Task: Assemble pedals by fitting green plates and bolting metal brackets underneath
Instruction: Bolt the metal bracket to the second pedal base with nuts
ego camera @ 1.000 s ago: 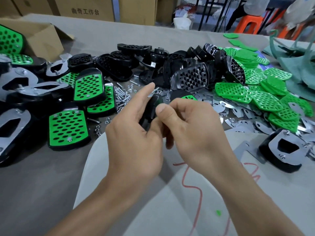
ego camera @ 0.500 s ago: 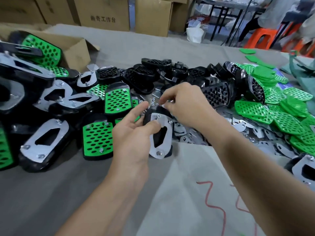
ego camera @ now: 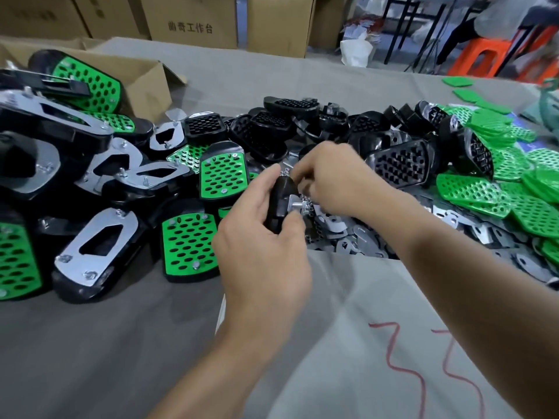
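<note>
Left hand (ego camera: 266, 237) clamps black pedal (ego camera: 279, 195) on edge, above tabletop (ego camera: 90, 343) middle. Right hand (ego camera: 329, 179) curled, pinching a fastener (ego camera: 302, 204) at the metal bracket (ego camera: 294, 201); nut or bolt, can't tell. Step: bolting bracket. Next probably needs threading it tight, pedal steady.

The black pedal (ego camera: 279, 204) in your left hand (ego camera: 263, 252) stands on its edge, its metal bracket (ego camera: 292, 200) turned to the right, one bolt (ego camera: 300, 205) sticking out. Loose green plates (ego camera: 472, 193) lie heaped at your right; spare brackets (ego camera: 357, 234) lie flat beside them.
</note>
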The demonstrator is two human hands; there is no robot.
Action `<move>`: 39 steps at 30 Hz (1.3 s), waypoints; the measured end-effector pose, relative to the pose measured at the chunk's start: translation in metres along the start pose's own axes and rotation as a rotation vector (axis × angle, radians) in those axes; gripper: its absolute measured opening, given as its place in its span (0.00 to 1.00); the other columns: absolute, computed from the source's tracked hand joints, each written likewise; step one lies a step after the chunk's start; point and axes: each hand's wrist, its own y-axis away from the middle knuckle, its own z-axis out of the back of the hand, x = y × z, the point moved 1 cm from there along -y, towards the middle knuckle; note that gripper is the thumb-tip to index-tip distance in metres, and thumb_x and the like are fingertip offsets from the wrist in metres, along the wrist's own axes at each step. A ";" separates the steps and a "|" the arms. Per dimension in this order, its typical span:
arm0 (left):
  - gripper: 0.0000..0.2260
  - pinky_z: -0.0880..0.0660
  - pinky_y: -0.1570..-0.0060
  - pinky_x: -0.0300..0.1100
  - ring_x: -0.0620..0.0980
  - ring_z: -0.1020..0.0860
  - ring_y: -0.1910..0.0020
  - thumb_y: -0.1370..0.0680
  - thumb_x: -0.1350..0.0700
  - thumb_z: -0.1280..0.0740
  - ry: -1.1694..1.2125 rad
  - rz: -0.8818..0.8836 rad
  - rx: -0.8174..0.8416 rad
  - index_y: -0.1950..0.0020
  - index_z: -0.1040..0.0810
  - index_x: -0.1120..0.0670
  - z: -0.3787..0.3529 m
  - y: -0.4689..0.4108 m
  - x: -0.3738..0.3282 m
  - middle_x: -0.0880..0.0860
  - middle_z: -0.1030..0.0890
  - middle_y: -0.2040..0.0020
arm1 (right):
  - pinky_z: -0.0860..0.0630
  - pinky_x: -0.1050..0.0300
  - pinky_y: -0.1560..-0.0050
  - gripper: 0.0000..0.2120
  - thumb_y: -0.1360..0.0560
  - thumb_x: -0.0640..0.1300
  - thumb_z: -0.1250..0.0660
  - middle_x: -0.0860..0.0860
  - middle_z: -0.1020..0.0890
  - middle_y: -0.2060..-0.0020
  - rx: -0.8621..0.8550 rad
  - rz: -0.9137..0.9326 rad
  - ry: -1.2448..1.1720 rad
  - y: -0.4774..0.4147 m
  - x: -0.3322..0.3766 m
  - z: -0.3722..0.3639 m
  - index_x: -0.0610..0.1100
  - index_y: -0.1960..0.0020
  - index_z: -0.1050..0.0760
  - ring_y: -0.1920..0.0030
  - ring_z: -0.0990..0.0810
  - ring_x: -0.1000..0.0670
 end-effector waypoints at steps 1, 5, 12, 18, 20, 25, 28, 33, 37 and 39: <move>0.27 0.24 0.34 0.47 0.37 0.20 0.39 0.28 0.65 0.30 -0.016 -0.013 0.000 0.31 0.20 0.47 0.000 0.001 0.000 0.40 0.16 0.39 | 0.30 0.72 0.72 0.15 0.27 0.36 0.33 0.57 0.15 0.68 -0.082 -0.054 -0.166 0.009 -0.001 0.005 0.52 0.57 0.13 0.72 0.22 0.60; 0.27 0.23 0.35 0.44 0.34 0.20 0.41 0.28 0.65 0.29 -0.055 -0.037 -0.013 0.31 0.21 0.45 0.000 0.003 -0.002 0.39 0.16 0.41 | 0.23 0.63 0.68 0.11 0.30 0.36 0.27 0.52 0.14 0.67 -0.264 -0.104 -0.677 0.064 0.004 0.022 0.51 0.59 0.14 0.71 0.19 0.56; 0.27 0.23 0.36 0.45 0.36 0.19 0.40 0.28 0.66 0.28 -0.050 -0.065 0.004 0.31 0.21 0.47 -0.002 0.003 0.000 0.41 0.16 0.40 | 0.19 0.64 0.60 0.08 0.33 0.38 0.19 0.59 0.15 0.68 -0.379 -0.113 -0.576 0.100 0.023 0.006 0.50 0.61 0.15 0.68 0.18 0.58; 0.28 0.24 0.41 0.33 0.31 0.20 0.43 0.29 0.68 0.28 -0.050 -0.106 0.022 0.32 0.20 0.46 -0.005 0.004 0.003 0.38 0.15 0.43 | 0.19 0.53 0.61 0.14 0.31 0.48 0.25 0.63 0.17 0.63 -0.550 -0.081 -0.403 0.105 0.031 -0.007 0.59 0.48 0.22 0.66 0.19 0.56; 0.29 0.25 0.40 0.33 0.31 0.20 0.42 0.29 0.69 0.28 -0.032 -0.099 0.030 0.31 0.20 0.47 -0.007 0.005 0.004 0.40 0.16 0.41 | 0.18 0.52 0.60 0.16 0.31 0.48 0.26 0.65 0.18 0.59 -0.580 -0.087 -0.355 0.107 0.033 -0.009 0.61 0.46 0.24 0.65 0.18 0.56; 0.28 0.23 0.38 0.38 0.33 0.20 0.41 0.29 0.69 0.27 -0.012 -0.115 0.038 0.32 0.19 0.47 -0.008 0.004 0.008 0.38 0.16 0.41 | 0.22 0.52 0.61 0.02 0.27 0.47 0.30 0.54 0.18 0.69 -0.603 -0.137 -0.305 0.108 0.037 -0.020 0.50 0.57 0.20 0.66 0.19 0.51; 0.26 0.23 0.36 0.41 0.34 0.20 0.40 0.28 0.68 0.28 -0.030 -0.111 0.010 0.34 0.18 0.47 -0.007 0.003 0.011 0.37 0.17 0.41 | 0.29 0.57 0.59 0.04 0.23 0.45 0.30 0.53 0.18 0.69 -0.583 -0.188 -0.334 0.106 0.044 -0.026 0.49 0.57 0.21 0.65 0.20 0.50; 0.26 0.27 0.38 0.33 0.29 0.23 0.40 0.29 0.66 0.28 -0.100 -0.138 0.002 0.35 0.18 0.45 -0.008 0.002 0.012 0.30 0.20 0.46 | 0.28 0.63 0.59 0.07 0.22 0.43 0.29 0.57 0.18 0.69 -0.558 -0.273 -0.443 0.105 0.045 -0.027 0.50 0.59 0.22 0.65 0.20 0.54; 0.26 0.27 0.37 0.32 0.29 0.23 0.40 0.29 0.66 0.29 -0.127 -0.162 0.016 0.34 0.18 0.46 -0.008 0.000 0.012 0.29 0.21 0.46 | 0.21 0.52 0.58 0.07 0.23 0.44 0.29 0.56 0.18 0.70 -0.523 -0.311 -0.506 0.102 0.042 -0.022 0.49 0.60 0.21 0.66 0.18 0.55; 0.26 0.27 0.38 0.32 0.29 0.23 0.41 0.29 0.65 0.29 -0.140 -0.172 0.020 0.34 0.18 0.45 -0.007 0.001 0.011 0.30 0.21 0.46 | 0.21 0.52 0.59 0.08 0.23 0.44 0.29 0.56 0.18 0.70 -0.505 -0.333 -0.523 0.101 0.040 -0.021 0.49 0.61 0.22 0.67 0.19 0.56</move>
